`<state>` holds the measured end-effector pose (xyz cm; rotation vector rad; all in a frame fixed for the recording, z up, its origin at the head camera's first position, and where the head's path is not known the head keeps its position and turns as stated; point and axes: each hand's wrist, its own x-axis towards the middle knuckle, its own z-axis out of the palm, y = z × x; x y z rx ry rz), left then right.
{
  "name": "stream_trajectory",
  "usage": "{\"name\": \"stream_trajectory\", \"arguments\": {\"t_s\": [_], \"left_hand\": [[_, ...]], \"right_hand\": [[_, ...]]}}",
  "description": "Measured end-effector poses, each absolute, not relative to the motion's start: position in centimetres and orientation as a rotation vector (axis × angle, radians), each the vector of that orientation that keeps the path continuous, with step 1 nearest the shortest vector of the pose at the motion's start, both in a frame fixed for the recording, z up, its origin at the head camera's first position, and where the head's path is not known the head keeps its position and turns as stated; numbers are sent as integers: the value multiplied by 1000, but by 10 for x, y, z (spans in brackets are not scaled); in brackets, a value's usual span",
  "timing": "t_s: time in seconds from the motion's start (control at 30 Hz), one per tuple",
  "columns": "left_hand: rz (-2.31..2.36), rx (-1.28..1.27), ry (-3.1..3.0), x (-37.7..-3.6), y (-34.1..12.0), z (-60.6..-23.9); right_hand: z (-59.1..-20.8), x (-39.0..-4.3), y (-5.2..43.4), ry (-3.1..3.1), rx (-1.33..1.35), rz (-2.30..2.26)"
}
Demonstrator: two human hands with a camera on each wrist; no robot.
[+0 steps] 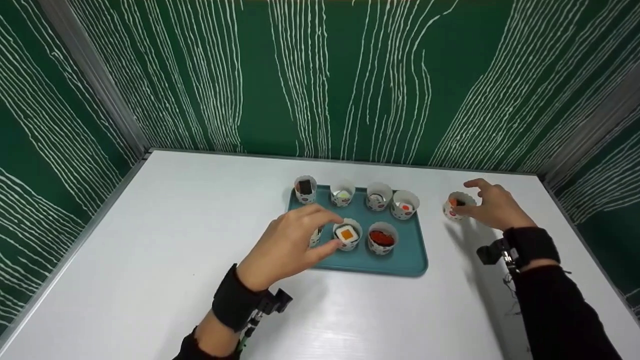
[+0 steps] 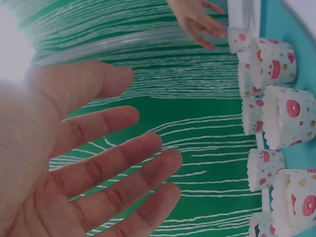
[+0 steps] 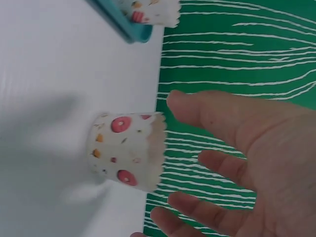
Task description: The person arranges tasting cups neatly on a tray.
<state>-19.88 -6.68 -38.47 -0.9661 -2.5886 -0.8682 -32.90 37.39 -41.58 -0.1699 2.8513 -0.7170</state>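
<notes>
My left hand (image 1: 290, 242) hovers over the front left of the teal tray (image 1: 407, 262), its fingers spread and holding nothing. Between its thumb and fingertips in the head view appears a paper cup with a square sushi roll (image 1: 346, 233), white with an orange middle. Another front cup with a red-topped sushi piece (image 1: 382, 239) stands beside it. Right of the tray, a lone paper cup (image 3: 126, 150) with orange and dark contents stands on the table. My right hand (image 1: 499, 206) is just above that cup, thumb and fingers apart around its rim in the head view.
Along the tray's back edge stand several cups, among them one with a black piece (image 1: 305, 187) and one with a red-centred white piece (image 1: 405, 206). A front left cup (image 1: 315, 237) is partly hidden by my left hand. Green, white-streaked walls (image 1: 350, 100) enclose the white table (image 1: 200, 210).
</notes>
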Motion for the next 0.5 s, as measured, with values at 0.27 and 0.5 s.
{"name": "stream_trajectory", "arguments": {"t_s": [0.27, 0.5], "left_hand": [[-884, -977, -2601, -202, -68, -386], [-887, -975, -2615, -202, -68, -388]], "right_hand": [[-429, -341, 376, 2788, -122, -719], [-434, -347, 375, 2778, -108, -725]]}}
